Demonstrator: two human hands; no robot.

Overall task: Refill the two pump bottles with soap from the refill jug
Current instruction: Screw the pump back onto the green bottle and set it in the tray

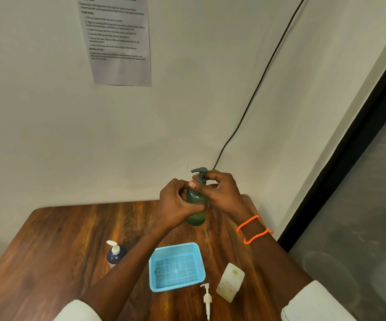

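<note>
Head view: green pump bottle [196, 206] held above far end of wooden surface [71, 228]. Left hand [178, 202] wraps bottle body; right hand [219, 193] pinches pump collar. Blue basket [197, 253] nearer, loose white pump [207, 300] and pale open bottle [230, 282] beside it; dark pump bottle [116, 254] stands left.

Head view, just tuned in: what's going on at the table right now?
A person holds a green pump bottle up over the wooden table. The left hand grips its body and the right hand pinches the pump collar. Nearer the person, a blue basket holds nothing, a pale bottle stands open with its white pump lying alongside, and a dark pump bottle stands to the left.
</note>
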